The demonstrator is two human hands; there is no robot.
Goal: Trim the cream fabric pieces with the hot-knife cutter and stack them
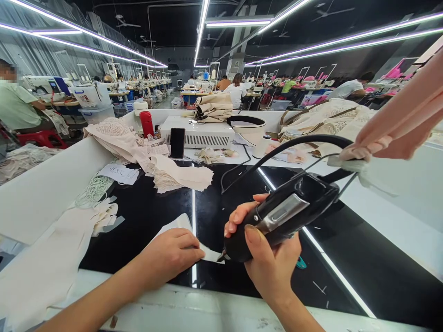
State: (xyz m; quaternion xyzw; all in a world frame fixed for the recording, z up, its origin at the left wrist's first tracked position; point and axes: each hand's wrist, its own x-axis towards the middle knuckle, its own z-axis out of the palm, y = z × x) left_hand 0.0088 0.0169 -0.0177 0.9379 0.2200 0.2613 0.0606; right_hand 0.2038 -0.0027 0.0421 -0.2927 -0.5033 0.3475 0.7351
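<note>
My right hand (272, 258) is wrapped around a black corded handheld power tool (284, 214) with a silver plate on its side. Its small metal tip points down to the left and meets the end of a white fabric piece (211, 253). On the other end of that piece lies my left hand (173, 253), its fingers curled and pressing the fabric to the glossy black tabletop (138, 244). Part of the fabric is hidden under this hand. A thick black cable (304, 140) arcs up behind the tool, where a pink cloth (404, 110) is knotted around it.
Stacked beige fabric pieces (183, 177) lie at the back of the black surface, near a phone (177, 143) and a white vented box (197, 133). A red bottle (146, 123) stands behind. More cut fabric (51, 251) covers the left edge. A teal object (301, 263) lies behind my right hand.
</note>
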